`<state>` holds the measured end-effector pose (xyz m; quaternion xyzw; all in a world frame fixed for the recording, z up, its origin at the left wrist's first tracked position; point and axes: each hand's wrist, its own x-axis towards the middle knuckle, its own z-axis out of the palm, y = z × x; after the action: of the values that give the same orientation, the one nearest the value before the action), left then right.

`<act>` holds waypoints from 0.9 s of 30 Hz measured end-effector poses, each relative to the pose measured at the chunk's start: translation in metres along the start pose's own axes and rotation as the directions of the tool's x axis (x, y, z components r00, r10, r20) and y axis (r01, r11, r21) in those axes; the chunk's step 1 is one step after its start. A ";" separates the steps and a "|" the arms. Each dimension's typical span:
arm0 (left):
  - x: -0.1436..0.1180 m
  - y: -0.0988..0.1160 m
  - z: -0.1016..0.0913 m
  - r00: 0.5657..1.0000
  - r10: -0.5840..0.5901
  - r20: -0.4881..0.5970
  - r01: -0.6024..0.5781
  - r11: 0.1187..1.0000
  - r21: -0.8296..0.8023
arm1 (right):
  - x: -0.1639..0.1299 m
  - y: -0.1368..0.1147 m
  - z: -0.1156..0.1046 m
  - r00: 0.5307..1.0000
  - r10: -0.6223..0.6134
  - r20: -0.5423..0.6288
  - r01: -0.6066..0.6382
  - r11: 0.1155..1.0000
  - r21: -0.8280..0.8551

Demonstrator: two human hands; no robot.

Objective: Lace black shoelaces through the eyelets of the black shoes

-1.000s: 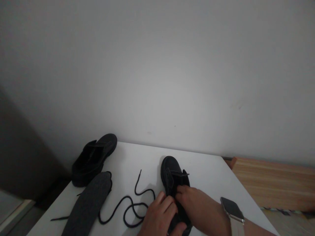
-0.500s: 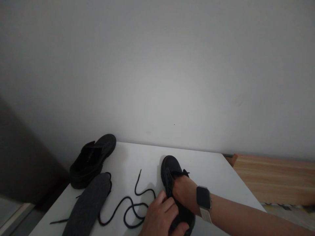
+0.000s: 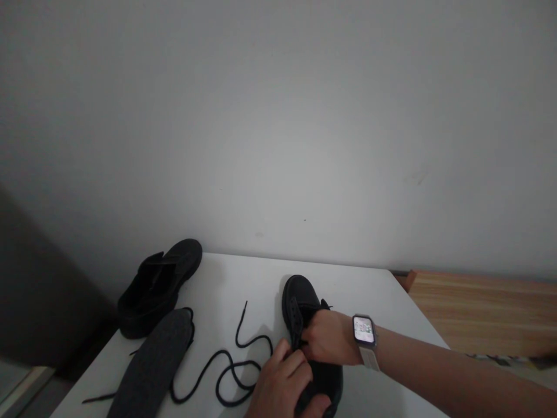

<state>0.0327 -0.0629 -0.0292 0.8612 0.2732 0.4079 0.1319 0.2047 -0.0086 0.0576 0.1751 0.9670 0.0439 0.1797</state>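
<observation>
Nearest to me, the left hand point(image 3: 285, 380) is bent around the left side of a black shoe point(image 3: 299, 291), fingers curled over the rim of its opening and thumb stretched toward the heel, gripping it. The shoe sits upright on the white counter point(image 3: 243, 273), right of the middle, toe pointing to the far side. The right hand point(image 3: 329, 338) reaches in from the right, its knuckles folded and its fingers down in the opening; the fingertips are hidden, so I can't tell whether they pinch anything. A watch point(image 3: 364, 330) with a lit screen sits on that wrist. At the near left lies a dark grey insole point(image 3: 150, 366), with bits of dark cord showing along its edges. A black lace point(image 3: 234, 366) loops loosely between insole and shoe. Farther back on the left stands a second black shoe point(image 3: 145, 313), its opening gaping. Beyond the counter's right side is a wood-grained board point(image 3: 474, 313), and behind everything rises a plain pale wall point(image 3: 278, 145).
</observation>
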 end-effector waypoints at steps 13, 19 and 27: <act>0.001 0.001 -0.004 1.000 0.010 -0.011 -0.011 1.000 -0.013 | 0.007 -0.006 0.008 0.989 0.128 0.071 -0.127 0.992 -0.014; 0.000 0.000 -0.001 1.000 0.016 -0.004 -0.016 1.000 -0.010 | 0.006 -0.013 0.010 0.982 0.179 0.067 -0.180 0.984 0.013; -0.002 -0.002 -0.001 1.000 0.003 0.007 -0.003 1.000 -0.028 | 0.002 -0.020 -0.028 0.943 0.273 0.192 -0.314 0.921 0.233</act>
<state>0.0300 -0.0625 -0.0312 0.8611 0.2658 0.4088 0.1440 0.1866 -0.0277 0.0796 0.3433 0.9101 -0.0706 0.2213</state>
